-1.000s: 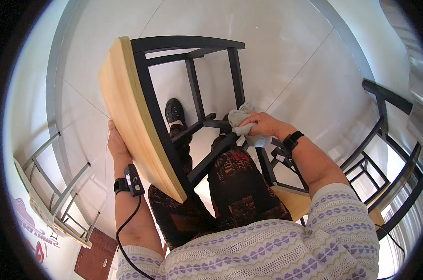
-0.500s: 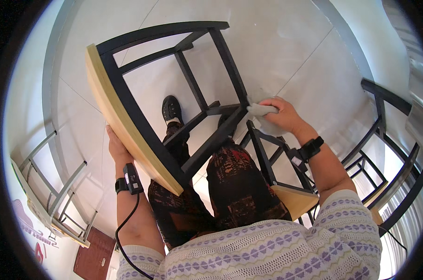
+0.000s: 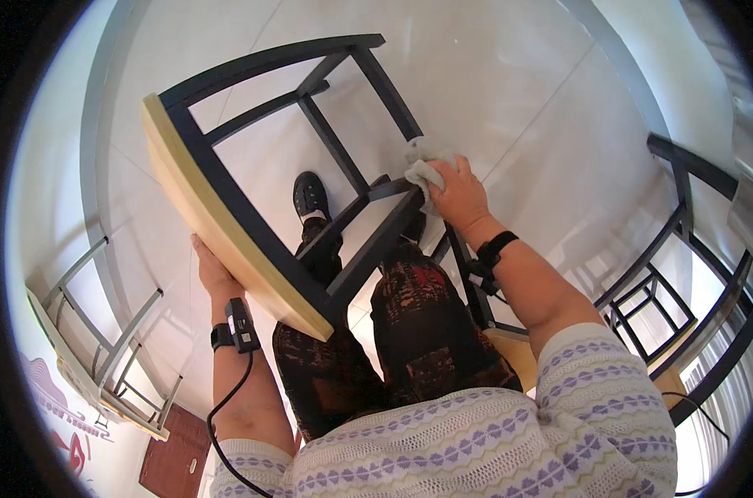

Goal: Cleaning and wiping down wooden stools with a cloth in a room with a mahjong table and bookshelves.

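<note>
A stool with a pale wooden seat (image 3: 227, 220) and a black frame (image 3: 252, 207) is tipped on its side in front of me, its legs pointing away to the right. My left hand (image 3: 216, 270) grips the seat from its outer face, and some of the fingers are hidden behind the wood. A crumpled light grey cloth (image 3: 424, 178) is bunched in my right hand (image 3: 461, 195). It presses round the corner where a black leg meets a crossbar, at the frame's right end.
Beside my right knee stands another stool with a pale seat (image 3: 513, 353), partly hidden by my arm. Black-framed chairs (image 3: 684, 199) line the right side. A metal-legged table (image 3: 102, 365) is at the left, near a brown door (image 3: 173, 456). Pale tiles (image 3: 509, 91) cover the floor.
My right hand and the cloth have moved left and slightly up, onto the frame's corner. The stool has shifted slightly left. My left hand keeps its hold on the seat.
</note>
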The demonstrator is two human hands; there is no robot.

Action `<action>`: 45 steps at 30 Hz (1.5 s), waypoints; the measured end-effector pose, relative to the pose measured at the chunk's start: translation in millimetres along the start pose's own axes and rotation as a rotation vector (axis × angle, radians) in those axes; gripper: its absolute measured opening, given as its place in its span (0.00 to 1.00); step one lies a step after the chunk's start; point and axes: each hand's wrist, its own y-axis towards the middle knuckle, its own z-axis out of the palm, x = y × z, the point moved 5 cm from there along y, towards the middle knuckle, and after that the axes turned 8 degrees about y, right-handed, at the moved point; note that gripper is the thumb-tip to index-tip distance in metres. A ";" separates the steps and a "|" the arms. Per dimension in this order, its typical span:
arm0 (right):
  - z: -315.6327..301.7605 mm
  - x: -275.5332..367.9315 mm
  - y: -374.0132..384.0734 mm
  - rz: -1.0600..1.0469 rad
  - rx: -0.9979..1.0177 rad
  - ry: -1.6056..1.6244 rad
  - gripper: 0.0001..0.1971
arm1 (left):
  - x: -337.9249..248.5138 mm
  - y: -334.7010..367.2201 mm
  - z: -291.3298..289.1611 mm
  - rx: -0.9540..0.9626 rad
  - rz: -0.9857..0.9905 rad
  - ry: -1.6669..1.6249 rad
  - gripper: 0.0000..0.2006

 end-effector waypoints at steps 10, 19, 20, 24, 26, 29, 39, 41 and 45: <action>-27.7 -62.9 25.1 0.393 0.001 -0.066 0.21 | -3.2 -10.4 2.9 0.003 -0.012 0.071 0.38; -38.7 -8.9 -3.1 0.230 -0.040 -0.057 0.20 | -1.1 -8.2 -0.5 0.002 0.007 0.040 0.36; -33.1 -2.9 -2.4 0.233 -0.035 -0.055 0.20 | -0.7 -8.3 -2.7 -0.009 -0.005 0.043 0.36; -23.1 -9.8 14.4 0.233 0.131 -0.115 0.18 | -6.0 -16.9 5.0 -0.004 -0.003 0.022 0.36; -25.6 -13.0 30.9 0.229 0.139 -0.152 0.18 | -11.5 -17.8 6.6 0.018 0.040 0.017 0.35; -31.2 -22.5 34.8 0.223 0.217 -0.309 0.19 | -15.6 -32.0 19.8 0.020 0.024 -0.046 0.34; -65.7 -45.6 24.0 0.244 0.271 -0.579 0.16 | -14.7 -28.0 16.1 0.042 0.028 -0.062 0.33; -67.3 -36.8 25.5 0.245 0.246 -0.586 0.16 | -17.6 -29.5 19.5 0.040 0.059 -0.049 0.34; -89.9 9.1 25.9 0.191 0.266 -0.565 0.14 | -16.5 -29.5 11.9 0.036 0.076 -0.031 0.34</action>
